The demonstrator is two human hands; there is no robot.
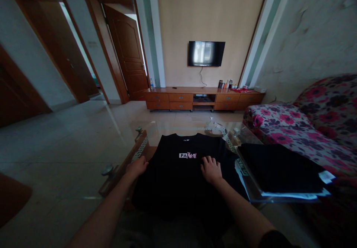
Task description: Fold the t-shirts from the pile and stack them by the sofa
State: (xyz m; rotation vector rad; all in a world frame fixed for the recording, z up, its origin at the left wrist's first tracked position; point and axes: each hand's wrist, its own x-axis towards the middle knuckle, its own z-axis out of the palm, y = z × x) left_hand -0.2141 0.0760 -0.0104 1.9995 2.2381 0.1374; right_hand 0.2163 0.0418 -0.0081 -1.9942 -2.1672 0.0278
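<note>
A black T-shirt (173, 177) lies spread front side up across a glass table, its neckline pointing away from me. White lettering and a pink figure mark its chest. My left hand (138, 166) is closed at the shirt's left edge, its fingers curled on the fabric there. On the right half of the chest, just beside the print, rests my right hand (211, 169), open with fingers a little bent and slightly apart. The shirt's near part sinks into shadow. To its right sits a stack of folded black clothes (281, 168) with pale sheets beneath and a white tag.
The glass table (158, 129) has a patterned border and metal fittings. A flowered sofa (279, 115) stands at the right. Against the far wall runs a low wooden cabinet (181, 98) with bottles on top, under a television (206, 53). Crumpled clear plastic (216, 128) lies near the table's far edge.
</note>
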